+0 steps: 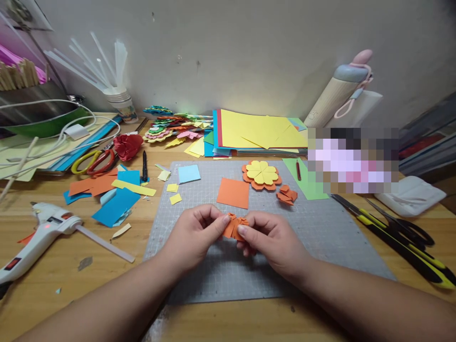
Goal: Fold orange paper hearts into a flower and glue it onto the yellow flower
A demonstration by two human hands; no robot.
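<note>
A tight pinch left little room for error

On the wooden table [256,323] you had a grey mat [331,232] before you and, off to its left, a white glue gun [53,225]; a wide swing of your left forearm [121,301] could have knocked its glue stick [105,243], which lay near that arm. Your left hand [199,230] and right hand [276,235] met above the mat, near a paper flower [261,173] and an orange square [233,193]. Had they tugged apart unevenly, the folded paper [233,229] might have torn; too hard a squeeze might have crushed its small folds. Your grip was nearly closed: the left thumb and forefinger pinched one end of the folded paper, the right thumb and fingers the other, its middle showing between them.
</note>
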